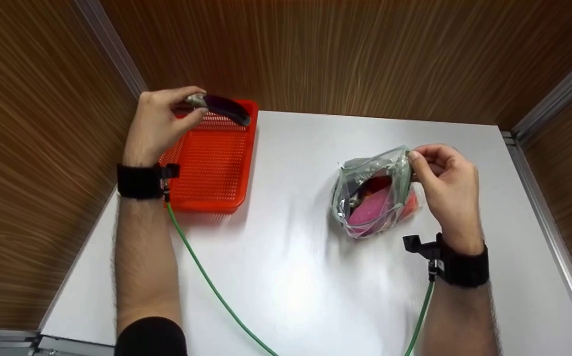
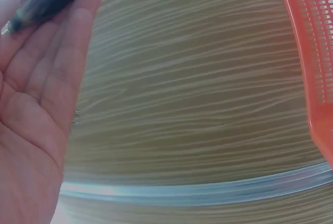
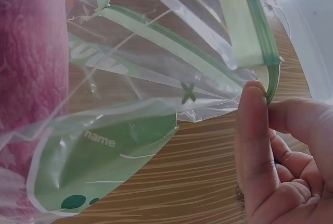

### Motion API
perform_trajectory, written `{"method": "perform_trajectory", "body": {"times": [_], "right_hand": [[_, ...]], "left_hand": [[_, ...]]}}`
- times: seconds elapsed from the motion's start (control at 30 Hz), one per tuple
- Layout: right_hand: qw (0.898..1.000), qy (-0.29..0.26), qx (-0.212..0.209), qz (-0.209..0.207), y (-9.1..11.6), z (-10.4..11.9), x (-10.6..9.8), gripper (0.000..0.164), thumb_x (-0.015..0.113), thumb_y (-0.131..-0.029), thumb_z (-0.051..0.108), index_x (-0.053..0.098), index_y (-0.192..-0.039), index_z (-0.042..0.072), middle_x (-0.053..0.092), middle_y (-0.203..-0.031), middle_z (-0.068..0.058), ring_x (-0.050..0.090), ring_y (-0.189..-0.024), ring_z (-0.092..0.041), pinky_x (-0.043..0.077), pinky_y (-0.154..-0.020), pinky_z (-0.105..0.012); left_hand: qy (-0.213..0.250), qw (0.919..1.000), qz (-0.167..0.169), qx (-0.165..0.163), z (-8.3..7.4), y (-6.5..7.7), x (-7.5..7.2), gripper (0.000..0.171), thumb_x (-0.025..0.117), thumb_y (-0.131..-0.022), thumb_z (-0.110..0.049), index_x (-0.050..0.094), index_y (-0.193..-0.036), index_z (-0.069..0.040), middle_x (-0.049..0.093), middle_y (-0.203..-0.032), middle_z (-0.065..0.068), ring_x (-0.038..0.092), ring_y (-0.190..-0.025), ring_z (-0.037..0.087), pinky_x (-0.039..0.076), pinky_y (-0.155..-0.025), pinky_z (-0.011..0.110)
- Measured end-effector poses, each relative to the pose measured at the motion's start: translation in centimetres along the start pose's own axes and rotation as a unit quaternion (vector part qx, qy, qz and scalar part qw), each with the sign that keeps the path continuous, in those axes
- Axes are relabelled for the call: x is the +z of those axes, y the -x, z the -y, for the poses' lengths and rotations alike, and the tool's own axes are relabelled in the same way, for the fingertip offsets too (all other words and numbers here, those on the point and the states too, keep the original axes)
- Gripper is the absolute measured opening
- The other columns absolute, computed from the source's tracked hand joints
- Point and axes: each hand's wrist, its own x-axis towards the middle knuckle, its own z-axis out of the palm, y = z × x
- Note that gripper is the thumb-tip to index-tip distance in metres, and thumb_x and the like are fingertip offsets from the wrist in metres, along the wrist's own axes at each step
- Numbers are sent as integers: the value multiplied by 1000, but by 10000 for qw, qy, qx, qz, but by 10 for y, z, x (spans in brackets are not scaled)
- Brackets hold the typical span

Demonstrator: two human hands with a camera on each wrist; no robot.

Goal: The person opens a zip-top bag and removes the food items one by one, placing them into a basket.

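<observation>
Between thumb and fingers, my left hand [image 1: 160, 118] pinches the pale stem end of a dark purple eggplant [image 1: 226, 109] above the back of a red plastic basket [image 1: 249, 163]. The eggplant also shows at the top left of the left wrist view, dark across the fingers. On the right, my right hand [image 1: 447, 173] pinches the rim of a clear zip bag [image 1: 394, 217], whose mouth gapes open. Inside the bag lie a pink item [image 1: 371, 206] and some dark and red things, partly hidden. The right wrist view shows the bag's green zip edge [image 3: 255, 21] between thumb and forefinger.
The white table [image 1: 286, 247] has wood-grain panels [image 1: 315, 59] behind it and at both sides. A metal rail [image 1: 548, 237] runs along the right edge. Green cables [image 1: 207, 277] trail from both wrist straps over the table's front.
</observation>
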Motion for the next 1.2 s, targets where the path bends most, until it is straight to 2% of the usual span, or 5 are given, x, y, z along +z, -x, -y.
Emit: {"method": "perform_trajectory", "body": {"times": [0.1, 0.33, 0.53, 0.93, 1.2], "right_hand": [[10000, 89, -19, -9, 0, 1, -2, 15, 78, -113, 12, 81, -114, -2, 79, -89, 20, 80, -74, 2, 66, -73, -14], [9999, 112, 56, 29, 1, 0, 0, 15, 78, -113, 12, 81, -115, -2, 79, -90, 18, 80, -74, 2, 66, -73, -14], [9998, 177, 19, 48, 3, 1, -2, 15, 78, -113, 12, 81, -115, -2, 79, -89, 20, 80, -74, 2, 66, -73, -13], [9996, 273, 0, -38, 9, 3, -10, 13, 78, -112, 11, 82, -114, -2, 79, -88, 21, 80, -75, 4, 65, -73, -13], [9994, 330, 71, -60, 14, 3, -16, 12, 78, -112, 10, 82, -114, -1, 79, -88, 22, 80, -75, 4, 65, -73, -12]], "left_hand": [[11, 9997, -235, -115, -3, 15, 8, 33, 86, -109, -18, 85, -141, -11, 89, -133, 11, 86, -123, 24, 63, -100, 12], [-130, 9974, -533, -472, -2, 49, 34, 36, 87, -108, -13, 84, -144, -7, 87, -132, 20, 86, -121, 34, 71, -105, 53], [-404, 9966, -73, -719, 5, 58, 54, 40, 86, -109, -13, 81, -147, -4, 85, -139, 24, 85, -129, 41, 69, -112, 57], [-591, 9899, 796, -1018, 1, 57, 66, 29, 86, -108, -12, 85, -136, -6, 88, -129, 21, 86, -119, 38, 70, -110, 58], [-781, 9738, 1472, -1549, -14, 61, 68, 26, 84, -109, -13, 77, -132, -2, 85, -126, 25, 86, -110, 37, 73, -101, 58]]}}
